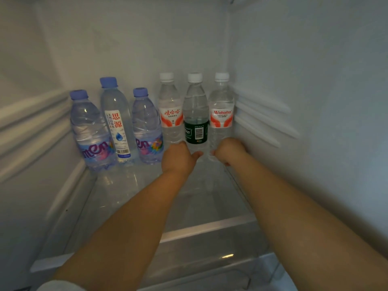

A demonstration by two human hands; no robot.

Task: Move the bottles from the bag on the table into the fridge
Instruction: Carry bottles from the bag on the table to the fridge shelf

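Six bottles are stood upright at the back of the glass shelf [130,192]. The green-label bottle [195,114] is gripped low by the left hand [178,159]; the rightmost bottle [221,110] is gripped low by the right hand [228,150].

Both bare forearms stretched forward, side by side, converging toward back right corner of shelf. Left hand [178,159] knuckles up, fingers curled forward and down, thumb poking out to right. Right hand [228,149] near it, apart, fingers curled away out of sight; grip cannot be judged. Pale sleeve edge shows at left elbow.
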